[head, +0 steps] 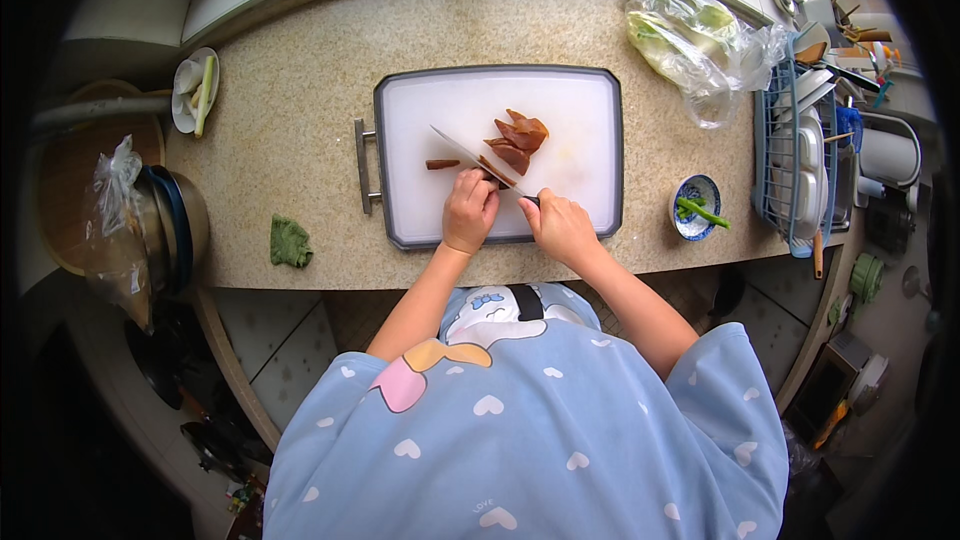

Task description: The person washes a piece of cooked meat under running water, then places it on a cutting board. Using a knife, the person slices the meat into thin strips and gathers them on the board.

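My right hand point(564, 225) grips the black handle of a kitchen knife point(459, 144). Its blade slants up and left over a white cutting board point(420, 105) with a grey rim. Close against the blade, my left hand point(470, 208) has its fingers curled down on a dark brown piece of food, mostly hidden beneath them. A thin brown strip point(496, 169) lies along the blade's far side. Beyond it is a loose pile of reddish-brown slices point(519, 139). Another short brown strip point(442, 164) rests apart on the board's left part.
On the right stand a blue-patterned bowl point(696, 187) with green peppers, a bagged leafy vegetable point(675, 37) and a dish rack point(780, 150). To the left are a green cloth point(289, 241), a small plate point(214, 90) with a pale green stalk, and stacked metal bowls point(191, 217).
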A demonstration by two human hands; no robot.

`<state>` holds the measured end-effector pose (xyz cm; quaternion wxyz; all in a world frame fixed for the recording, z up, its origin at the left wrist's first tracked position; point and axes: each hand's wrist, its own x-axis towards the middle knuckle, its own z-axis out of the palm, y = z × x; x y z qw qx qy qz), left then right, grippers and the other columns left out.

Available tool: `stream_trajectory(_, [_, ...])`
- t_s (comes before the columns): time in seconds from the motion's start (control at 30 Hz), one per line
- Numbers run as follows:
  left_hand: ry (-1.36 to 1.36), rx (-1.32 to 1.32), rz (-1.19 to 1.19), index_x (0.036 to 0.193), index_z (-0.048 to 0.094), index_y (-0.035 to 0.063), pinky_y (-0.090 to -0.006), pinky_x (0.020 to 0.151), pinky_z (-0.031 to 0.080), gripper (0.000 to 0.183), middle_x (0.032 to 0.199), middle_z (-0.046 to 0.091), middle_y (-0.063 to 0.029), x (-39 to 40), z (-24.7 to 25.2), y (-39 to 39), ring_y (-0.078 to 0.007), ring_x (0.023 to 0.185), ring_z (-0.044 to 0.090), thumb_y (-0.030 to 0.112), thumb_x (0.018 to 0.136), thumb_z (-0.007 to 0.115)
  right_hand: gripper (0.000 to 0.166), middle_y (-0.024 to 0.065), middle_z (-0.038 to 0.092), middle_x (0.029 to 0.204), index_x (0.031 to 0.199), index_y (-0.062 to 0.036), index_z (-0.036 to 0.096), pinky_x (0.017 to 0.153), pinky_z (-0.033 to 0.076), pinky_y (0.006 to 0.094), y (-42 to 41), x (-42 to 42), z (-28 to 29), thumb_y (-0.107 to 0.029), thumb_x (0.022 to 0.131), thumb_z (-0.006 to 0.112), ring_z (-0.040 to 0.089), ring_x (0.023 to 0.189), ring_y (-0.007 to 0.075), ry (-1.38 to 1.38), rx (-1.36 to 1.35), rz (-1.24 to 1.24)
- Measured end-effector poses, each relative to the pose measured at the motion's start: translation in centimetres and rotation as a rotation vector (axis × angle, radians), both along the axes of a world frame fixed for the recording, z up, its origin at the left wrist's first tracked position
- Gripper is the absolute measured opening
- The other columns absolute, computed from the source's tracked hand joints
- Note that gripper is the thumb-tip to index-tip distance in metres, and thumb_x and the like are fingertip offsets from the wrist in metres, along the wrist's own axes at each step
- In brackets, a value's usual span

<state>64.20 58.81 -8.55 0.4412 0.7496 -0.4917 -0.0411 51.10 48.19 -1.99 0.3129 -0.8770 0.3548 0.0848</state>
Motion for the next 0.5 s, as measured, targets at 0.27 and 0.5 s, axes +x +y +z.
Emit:
stream_trajectory(0.27, [0.070,-0.019,0.003,0.087,0.061,0.0028,-0.0367,0.076,0.049,0.018,0.096,0.059,-0.0119,0.2,0.5,-0.2,-0.0301,0.091,0.057,-0.003,0.071,0.067,0.051,0.0266,0.059,0.068,0.077,0.0019,0.054,0.064,0.046,0.0512,-1.5,-0.7,-1.6,-0.044,0.095,0.043,0.059,0.070,0.0459,-0.085,0.286,-0.159])
stream_trajectory(0.5, [0.086,0.132,-0.059,0.081,0.066,0.0080,-0.0349,0.068,0.049,0.009,0.081,0.064,-0.0053,5.4,8.0,-3.4,-0.0250,0.086,0.060,0.005,0.073,0.068,0.050,0.0247,0.060,0.068,0.075,0.0007,0.053,0.063,0.046,0.0503,-1.4,-1.1,-0.5,-0.046,0.093,0.045,0.059,0.068,0.0436,-0.030,0.033,-0.066])
